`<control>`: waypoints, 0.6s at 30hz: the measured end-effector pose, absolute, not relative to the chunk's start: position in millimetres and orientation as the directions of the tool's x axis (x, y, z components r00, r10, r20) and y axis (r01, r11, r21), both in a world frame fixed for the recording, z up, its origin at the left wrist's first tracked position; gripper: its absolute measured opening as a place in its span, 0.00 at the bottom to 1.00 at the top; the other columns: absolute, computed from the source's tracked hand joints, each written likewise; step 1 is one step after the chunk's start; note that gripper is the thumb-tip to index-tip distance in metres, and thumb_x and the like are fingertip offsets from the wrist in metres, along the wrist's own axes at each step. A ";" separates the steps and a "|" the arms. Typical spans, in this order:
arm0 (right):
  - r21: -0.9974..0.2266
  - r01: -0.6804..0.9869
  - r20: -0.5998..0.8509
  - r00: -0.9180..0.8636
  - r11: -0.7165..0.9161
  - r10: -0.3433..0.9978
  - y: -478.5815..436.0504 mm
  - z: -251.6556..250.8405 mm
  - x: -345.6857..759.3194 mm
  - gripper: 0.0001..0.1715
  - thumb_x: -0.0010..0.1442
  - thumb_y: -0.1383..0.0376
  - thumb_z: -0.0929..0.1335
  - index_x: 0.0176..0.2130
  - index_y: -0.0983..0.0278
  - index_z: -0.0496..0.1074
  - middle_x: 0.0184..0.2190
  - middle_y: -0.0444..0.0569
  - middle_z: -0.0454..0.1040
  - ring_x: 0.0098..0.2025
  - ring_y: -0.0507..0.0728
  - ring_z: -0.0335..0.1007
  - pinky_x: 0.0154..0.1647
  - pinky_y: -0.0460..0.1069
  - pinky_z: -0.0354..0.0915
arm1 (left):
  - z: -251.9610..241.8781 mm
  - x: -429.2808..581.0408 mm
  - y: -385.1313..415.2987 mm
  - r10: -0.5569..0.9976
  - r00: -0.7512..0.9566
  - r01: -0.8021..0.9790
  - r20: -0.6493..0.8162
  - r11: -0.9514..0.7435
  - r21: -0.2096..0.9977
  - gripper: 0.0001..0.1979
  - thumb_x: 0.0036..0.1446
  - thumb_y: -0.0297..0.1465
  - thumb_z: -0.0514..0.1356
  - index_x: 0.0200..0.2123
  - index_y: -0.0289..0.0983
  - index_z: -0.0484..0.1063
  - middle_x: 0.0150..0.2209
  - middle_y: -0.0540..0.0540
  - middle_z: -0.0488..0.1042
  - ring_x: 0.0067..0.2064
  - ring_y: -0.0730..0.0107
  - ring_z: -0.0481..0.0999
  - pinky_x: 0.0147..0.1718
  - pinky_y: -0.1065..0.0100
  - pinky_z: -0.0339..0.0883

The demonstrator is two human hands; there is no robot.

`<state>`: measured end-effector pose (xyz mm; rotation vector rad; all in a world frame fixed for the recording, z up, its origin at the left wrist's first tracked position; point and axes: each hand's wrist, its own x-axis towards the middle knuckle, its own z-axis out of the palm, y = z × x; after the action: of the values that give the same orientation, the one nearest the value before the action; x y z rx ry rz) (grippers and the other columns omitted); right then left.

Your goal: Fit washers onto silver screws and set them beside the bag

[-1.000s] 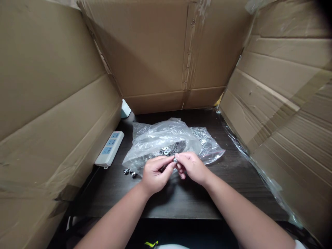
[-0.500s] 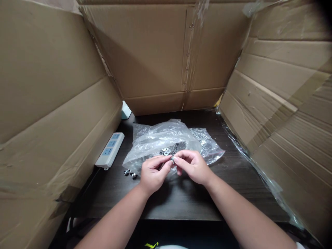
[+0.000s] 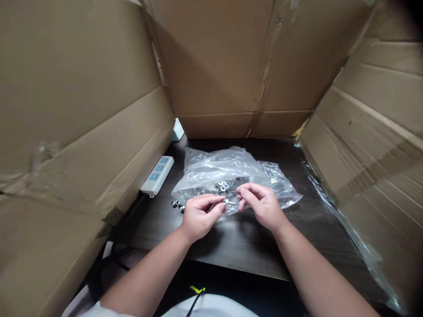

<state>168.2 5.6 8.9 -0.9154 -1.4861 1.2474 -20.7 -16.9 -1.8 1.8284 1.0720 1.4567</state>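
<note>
My left hand (image 3: 202,215) pinches a small metal bolt (image 3: 230,201) between thumb and fingertips, its thin shank pointing right. Just to the right, my right hand (image 3: 259,203) is apart from the bolt, thumb and fingers drawn together; whatever may be between them is too small to make out. Behind both hands lies a clear plastic bag (image 3: 214,169), its mouth toward me, with flat metal washers (image 3: 223,186) and dark small parts in it. Left of my left hand, a few small bolt-like metal parts (image 3: 178,205) rest on the dark table (image 3: 158,231).
A white power strip (image 3: 157,176) lies at the left by the cardboard wall (image 3: 109,132). More cardboard stands at the back and right. A second clear bag (image 3: 287,187) lies at the right, and a pale blue-white block (image 3: 177,130) sits in the back left corner.
My right hand has drawn away to the right from the bolt, which stays in my left hand with its shank now showing. The camera view has shifted and tilted slightly.
</note>
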 end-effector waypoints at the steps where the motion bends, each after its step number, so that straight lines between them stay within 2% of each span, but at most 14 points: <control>1: -0.980 -0.009 0.195 -0.239 0.198 0.951 5.6 8.0 168.9 0.14 0.60 0.56 0.67 0.34 0.66 0.71 0.22 0.45 0.71 0.23 0.52 0.69 0.28 0.47 0.67 | -3.5 -30.9 -25.4 0.844 0.077 0.310 0.531 -0.526 0.792 0.06 0.50 0.26 0.63 0.33 0.34 0.80 0.24 0.45 0.78 0.23 0.70 0.76 0.22 0.72 0.69; 4: -0.977 0.067 0.182 -0.221 0.201 0.958 4.6 6.1 167.8 0.15 0.60 0.56 0.67 0.33 0.65 0.71 0.20 0.44 0.70 0.23 0.53 0.70 0.28 0.47 0.67 | -13.5 -71.9 -50.0 0.841 0.010 0.507 0.541 -0.470 0.722 0.08 0.48 0.27 0.65 0.34 0.36 0.80 0.26 0.45 0.79 0.26 0.69 0.77 0.26 0.71 0.71; 6: -0.972 0.100 0.185 -0.235 0.213 0.954 3.5 5.0 165.4 0.15 0.60 0.55 0.66 0.32 0.65 0.71 0.21 0.45 0.70 0.24 0.53 0.70 0.28 0.47 0.67 | -22.0 -101.3 -58.4 0.856 -0.172 0.598 0.488 -0.303 0.742 0.07 0.48 0.29 0.65 0.33 0.37 0.80 0.30 0.44 0.81 0.30 0.66 0.79 0.30 0.69 0.73; 9: -0.962 0.128 0.205 -0.244 0.241 0.948 2.9 3.0 162.0 0.16 0.61 0.54 0.66 0.31 0.65 0.70 0.21 0.45 0.70 0.24 0.53 0.70 0.28 0.48 0.67 | -32.1 -133.2 -52.7 0.822 -0.441 0.560 0.361 -0.062 0.826 0.12 0.50 0.34 0.63 0.37 0.34 0.79 0.30 0.43 0.81 0.30 0.64 0.80 0.33 0.66 0.74; 11: -0.958 0.147 0.207 -0.237 0.245 0.949 3.4 1.4 161.2 0.17 0.61 0.54 0.65 0.31 0.65 0.70 0.21 0.45 0.70 0.23 0.53 0.70 0.28 0.48 0.67 | -35.1 -142.0 -40.5 0.773 -0.526 0.541 0.354 -0.017 0.841 0.15 0.50 0.36 0.63 0.38 0.33 0.79 0.30 0.43 0.81 0.32 0.62 0.80 0.35 0.64 0.74; 13: -0.956 0.165 0.201 -0.229 0.242 0.952 4.3 0.1 161.3 0.18 0.61 0.53 0.65 0.31 0.65 0.70 0.20 0.45 0.70 0.23 0.54 0.70 0.28 0.48 0.66 | -35.1 -142.5 -27.4 0.764 -0.527 0.578 0.373 0.000 0.816 0.15 0.49 0.36 0.63 0.36 0.32 0.79 0.32 0.42 0.81 0.34 0.61 0.80 0.36 0.64 0.74; 18: -0.948 0.195 0.202 -0.233 0.250 0.951 5.6 -1.0 162.8 0.19 0.61 0.52 0.64 0.30 0.65 0.69 0.20 0.45 0.70 0.24 0.54 0.70 0.29 0.48 0.66 | -31.6 -134.0 -9.9 0.837 -0.407 0.684 0.365 0.015 0.729 0.14 0.49 0.36 0.61 0.35 0.32 0.80 0.33 0.42 0.81 0.34 0.61 0.79 0.36 0.66 0.72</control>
<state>162.8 5.6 -1.0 -1.0836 -1.6321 1.0683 -134.0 -9.9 -31.6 1.6039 2.1095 1.3446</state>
